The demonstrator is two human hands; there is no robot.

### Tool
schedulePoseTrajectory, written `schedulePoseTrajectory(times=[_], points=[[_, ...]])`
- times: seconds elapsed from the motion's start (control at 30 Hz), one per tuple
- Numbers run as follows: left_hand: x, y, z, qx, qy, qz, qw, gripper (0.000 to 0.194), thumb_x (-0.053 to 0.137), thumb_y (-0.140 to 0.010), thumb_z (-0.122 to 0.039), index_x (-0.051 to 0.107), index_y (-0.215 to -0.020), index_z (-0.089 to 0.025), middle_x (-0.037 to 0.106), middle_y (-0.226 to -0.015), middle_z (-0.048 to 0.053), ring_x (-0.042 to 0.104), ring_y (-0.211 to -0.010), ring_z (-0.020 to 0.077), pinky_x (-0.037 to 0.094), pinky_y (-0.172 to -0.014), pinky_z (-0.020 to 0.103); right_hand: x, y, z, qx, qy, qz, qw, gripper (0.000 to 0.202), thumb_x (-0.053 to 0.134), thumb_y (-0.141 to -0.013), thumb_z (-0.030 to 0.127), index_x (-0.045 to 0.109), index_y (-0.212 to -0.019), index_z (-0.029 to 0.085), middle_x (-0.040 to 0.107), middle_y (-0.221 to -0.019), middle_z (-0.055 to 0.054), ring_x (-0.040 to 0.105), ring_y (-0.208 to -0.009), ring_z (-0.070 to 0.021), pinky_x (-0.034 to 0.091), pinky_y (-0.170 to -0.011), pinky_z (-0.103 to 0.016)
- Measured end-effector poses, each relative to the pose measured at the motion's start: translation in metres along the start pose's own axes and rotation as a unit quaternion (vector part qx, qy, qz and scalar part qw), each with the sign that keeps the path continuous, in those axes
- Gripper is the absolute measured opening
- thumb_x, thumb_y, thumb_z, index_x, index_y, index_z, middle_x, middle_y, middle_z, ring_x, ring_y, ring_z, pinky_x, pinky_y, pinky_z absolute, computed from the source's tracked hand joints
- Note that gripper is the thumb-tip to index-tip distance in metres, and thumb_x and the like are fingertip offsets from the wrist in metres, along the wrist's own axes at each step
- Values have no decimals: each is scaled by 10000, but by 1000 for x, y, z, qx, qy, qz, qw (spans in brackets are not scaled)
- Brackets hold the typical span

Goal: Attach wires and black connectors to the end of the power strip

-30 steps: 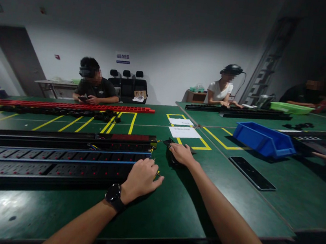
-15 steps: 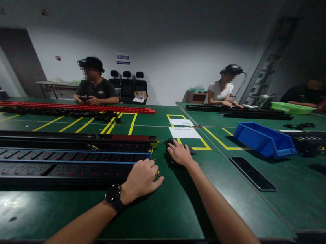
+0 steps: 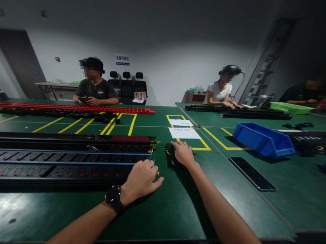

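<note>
Several long black socket strips [image 3: 86,167] with red dots and blue edges lie side by side at left. My left hand [image 3: 140,180], with a black watch on its wrist, rests over the right end of the nearest strips, fingers curled down on it and the thumb out to the right. Yellow wire ends stick out beside that thumb. Beyond the strips' ends, my right hand [image 3: 184,154] is closed on a small black part [image 3: 169,148] at the table surface; the hand hides most of it.
A blue bin [image 3: 263,140] and a phone [image 3: 252,174] are at right on the green table [image 3: 228,217]. White paper sheets [image 3: 184,133] lie ahead within yellow tape. Red rails [image 3: 75,107] and black parts are at far left. Several people sit across the table.
My right hand's fingers have drawn in and the hand has shifted slightly right, showing more of the small black part. My left hand has stayed on the strip.
</note>
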State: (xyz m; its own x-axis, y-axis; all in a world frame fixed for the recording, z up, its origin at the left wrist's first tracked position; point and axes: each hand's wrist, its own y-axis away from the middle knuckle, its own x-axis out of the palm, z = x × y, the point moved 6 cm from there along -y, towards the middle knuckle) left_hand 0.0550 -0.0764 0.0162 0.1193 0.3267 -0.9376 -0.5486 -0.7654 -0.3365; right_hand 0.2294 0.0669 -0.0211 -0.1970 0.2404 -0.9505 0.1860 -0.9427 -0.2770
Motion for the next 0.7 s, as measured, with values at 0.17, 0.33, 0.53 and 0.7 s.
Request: schedulePoseTrajectory(times=[0.17,0.33,0.53,0.7], points=[[0,0,0,1,-3,0,1000,333,558,-946,-472,653,-854,-166,645,-895,88,589,-867,241,436,-728,370,-1,0,-3,20,3,11,1000,427,417,-913,147,684,-1236,231,681,-1264,-121,540,-1186,-316,409,-955,-443],[1,1,0,3,-7,-4,1000,337,560,-943,-479,648,-845,-170,639,-885,82,585,-860,240,434,-720,370,-10,0,-9,50,5,-2,999,298,451,-954,291,734,-1010,214,738,-1078,-119,579,-1089,-312,392,-931,-440],[2,0,0,2,-4,-2,1000,332,567,-940,-478,646,-841,-171,639,-885,85,587,-868,239,433,-726,361,-12,1,-20,72,-7,-12,997,396,369,-1016,393,726,-1061,228,726,-1123,-117,577,-1099,-309,385,-912,-433],[2,0,1,2,-7,-1,1000,334,561,-943,-476,646,-844,-168,644,-894,88,590,-867,240,431,-722,365,-12,2,-25,108,-4,-13,994,403,441,-989,455,749,-998,196,743,-986,-146,605,-1071,-318,371,-929,-450]])
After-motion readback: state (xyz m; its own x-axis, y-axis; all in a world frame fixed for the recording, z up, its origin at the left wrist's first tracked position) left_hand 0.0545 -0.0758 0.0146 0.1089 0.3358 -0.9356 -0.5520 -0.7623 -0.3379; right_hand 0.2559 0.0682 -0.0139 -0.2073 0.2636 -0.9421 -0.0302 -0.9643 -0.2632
